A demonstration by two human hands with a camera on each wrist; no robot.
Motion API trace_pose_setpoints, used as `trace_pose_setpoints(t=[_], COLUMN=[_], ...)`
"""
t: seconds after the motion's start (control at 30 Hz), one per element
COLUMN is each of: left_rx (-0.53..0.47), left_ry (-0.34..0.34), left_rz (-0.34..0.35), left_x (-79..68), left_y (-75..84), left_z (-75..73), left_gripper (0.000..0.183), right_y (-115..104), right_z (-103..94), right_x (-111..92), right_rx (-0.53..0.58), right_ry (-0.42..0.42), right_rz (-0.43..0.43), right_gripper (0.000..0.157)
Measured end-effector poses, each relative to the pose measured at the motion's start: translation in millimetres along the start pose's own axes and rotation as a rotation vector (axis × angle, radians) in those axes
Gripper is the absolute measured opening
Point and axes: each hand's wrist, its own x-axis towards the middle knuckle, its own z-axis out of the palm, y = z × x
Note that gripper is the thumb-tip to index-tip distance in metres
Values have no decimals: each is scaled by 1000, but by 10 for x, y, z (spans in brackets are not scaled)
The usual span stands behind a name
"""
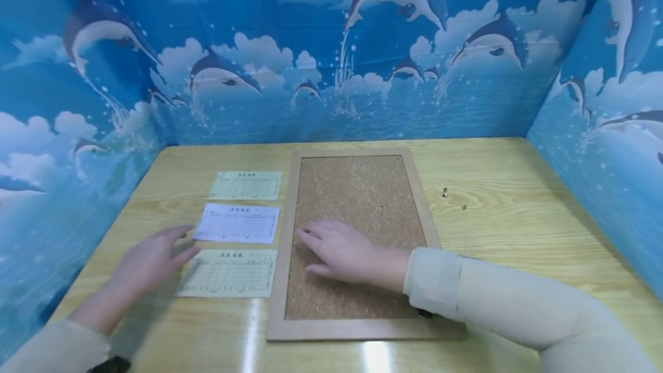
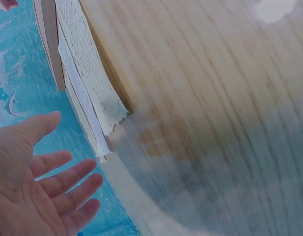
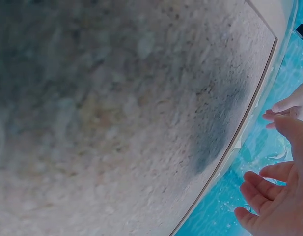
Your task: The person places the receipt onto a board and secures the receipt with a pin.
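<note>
My left hand (image 1: 151, 259), fingers spread, hovers beside the left ends of a pale lilac printed slip (image 1: 238, 223) and the nearer pale green slip (image 1: 230, 272). In the left wrist view its palm shows with nothing in it. My right hand (image 1: 344, 252) reaches over the left half of a wood-framed cork board (image 1: 357, 189), fingers pointing left and loosely extended. The right wrist view shows that hand (image 3: 276, 196) holding nothing, with the cork surface (image 3: 141, 123) close by. A second green slip (image 1: 246, 186) lies at the far end of the column of slips.
Right of the board, small shiny metal pieces (image 1: 445, 193) and another small piece (image 1: 464, 207) lie on the wooden table (image 1: 518, 235). A few tiny dark specks dot the cork. Blue dolphin-print cloth (image 1: 311, 102) walls the table's back and sides.
</note>
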Motion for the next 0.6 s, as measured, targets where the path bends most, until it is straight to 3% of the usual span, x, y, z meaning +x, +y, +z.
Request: trace_pose_setpoints(t=[0.33,0.6], left_rx=[-111,-116], left_ry=[-103,-175], left_rz=[-24,-57], left_x=[47,105], left_y=[-106,-133], left_z=[2,37], left_gripper=[64,59], right_y=[-97,-180], right_z=[-4,21], right_x=[71,136], right_rx=[-2,31], right_ry=[-32,-64], right_rz=[-12,-20], right_gripper=[67,72])
